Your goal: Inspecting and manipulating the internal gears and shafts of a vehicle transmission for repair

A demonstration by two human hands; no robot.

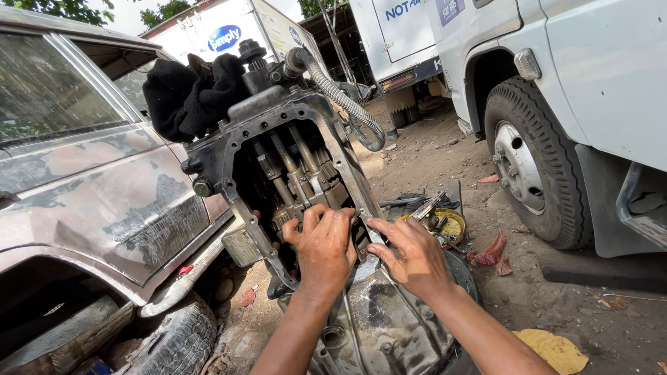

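A greasy metal gearbox housing [229, 149] stands upright in front of me, its side opening showing shift rods and gears [292, 173]. My left hand [323, 246] reaches into the lower part of the opening, fingers curled around something inside that I cannot make out. My right hand [413, 253] rests on the housing's right flange, fingertips pinching at its edge. A black cloth [184, 94] is stuffed on top of the housing, and a ribbed metal hose [347, 104] loops off its top right.
A battered old car [90, 194] stands close on the left, with a worn tyre [177, 340] below it. A white truck and its wheel [528, 163] stand at right. A yellow tray with tools [445, 222] lies on the dirt ground behind the gearbox.
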